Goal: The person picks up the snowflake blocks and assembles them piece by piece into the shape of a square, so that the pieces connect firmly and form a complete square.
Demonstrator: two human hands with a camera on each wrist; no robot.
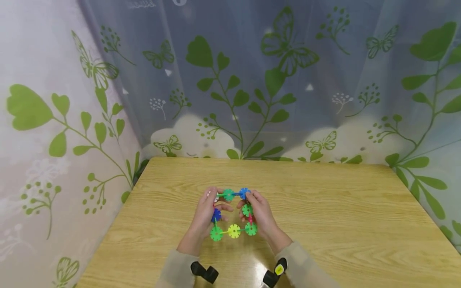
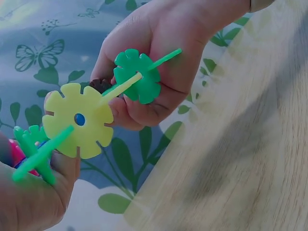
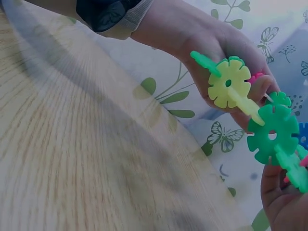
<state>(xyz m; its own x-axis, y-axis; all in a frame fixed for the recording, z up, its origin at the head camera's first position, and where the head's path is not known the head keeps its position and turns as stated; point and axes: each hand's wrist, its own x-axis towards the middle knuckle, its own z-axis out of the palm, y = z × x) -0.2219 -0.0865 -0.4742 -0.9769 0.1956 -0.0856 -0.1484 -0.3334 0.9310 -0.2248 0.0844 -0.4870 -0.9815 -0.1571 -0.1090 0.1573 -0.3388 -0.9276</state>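
Both hands hold a closed loop of slotted plastic flower-shaped discs over the table. My left hand grips its left side, around a white disc and a dark blue disc. My right hand grips the right side, thumb at a blue disc, with a pink disc beside the palm. A yellow disc sits between two green ones on the near side. In the left wrist view this yellow disc faces the camera. A green disc shows large in the right wrist view.
The wood-grain table extends around the hands. Behind it hangs a grey-blue curtain printed with green leaves and butterflies, and a paler one hangs on the left. Black straps circle the wrists.
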